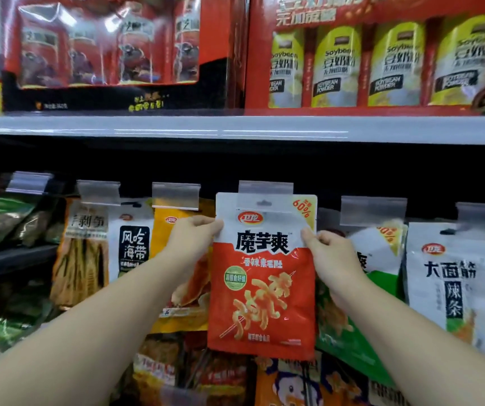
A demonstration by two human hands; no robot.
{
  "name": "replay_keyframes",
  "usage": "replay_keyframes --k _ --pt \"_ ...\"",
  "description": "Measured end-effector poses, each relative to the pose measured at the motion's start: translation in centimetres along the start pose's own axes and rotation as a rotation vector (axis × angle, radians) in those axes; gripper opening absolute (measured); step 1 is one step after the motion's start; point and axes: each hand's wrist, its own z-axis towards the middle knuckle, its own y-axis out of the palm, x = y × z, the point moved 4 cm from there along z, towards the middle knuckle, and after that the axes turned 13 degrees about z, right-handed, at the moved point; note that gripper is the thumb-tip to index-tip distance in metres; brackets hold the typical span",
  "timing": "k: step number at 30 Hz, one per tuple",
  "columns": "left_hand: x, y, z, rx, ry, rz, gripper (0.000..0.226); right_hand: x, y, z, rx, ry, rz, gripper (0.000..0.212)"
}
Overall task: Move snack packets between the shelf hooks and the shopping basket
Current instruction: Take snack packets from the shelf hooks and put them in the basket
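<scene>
My left hand [194,238] and right hand [327,253] pinch red-white snack packet [261,288] at upper side edges, grip clamped on white header band; packet up at hook [265,191], hang hole level with clear tag; basket out of view; pouch looks light, soft, glossy, maybe slippery; best held near stiff top seam, guiding hole

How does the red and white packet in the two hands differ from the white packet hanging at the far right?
The red and white packet is pinched at both upper edges by the left hand and the right hand; the white packet hangs untouched. The first has a red lower part with orange snack pictures, the second is mostly white with dark characters. Both carry the same red oval logo.
</scene>
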Motion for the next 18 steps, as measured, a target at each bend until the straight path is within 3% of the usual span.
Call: replay_keyframes --k 6,9,13,16,18 --pt "-1.4 1.0 1.2 -0.001 -0.049 0.016 0.017 1.6 -0.1 1.5 -0.014 0.057 -0.007 0.056" --pt "-0.8 1.0 1.4 0.030 0.037 0.021 0.025 1.2 -0.2 1.8 -0.012 0.020 0.010 0.054" --pt "0.3 0.8 1.5 0.024 0.166 0.005 0.030 0.9 0.2 2.2 -0.052 -0.029 0.043 0.090" --pt "0.1 1.0 2.0 0.026 0.159 0.006 0.032 1.1 0.3 2.6 -0.070 -0.033 0.041 0.080" --pt "0.0 1.0 2.2 0.046 0.158 -0.016 0.033 1.1 0.4 3.0 -0.067 -0.026 0.044 0.084"
